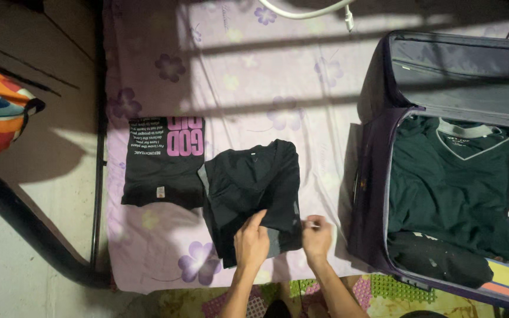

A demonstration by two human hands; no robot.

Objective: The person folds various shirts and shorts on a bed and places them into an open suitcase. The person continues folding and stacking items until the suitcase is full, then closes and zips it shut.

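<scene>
Now we press our left hand [251, 240] flat, fingers loosely spread, on the black garment [253, 191], while our right hand [316, 235] pinches that garment's edge at its four o'clock corner. Soft, limp cloth, it lies half folded in a rough rectangle on the lilac flowered sheet [254, 76]. At nine o'clock from it sits a folded black printed shirt [163, 168]. At three o'clock, the open purple suitcase [378, 153] holds a dark green V-neck top [449, 176].
</scene>
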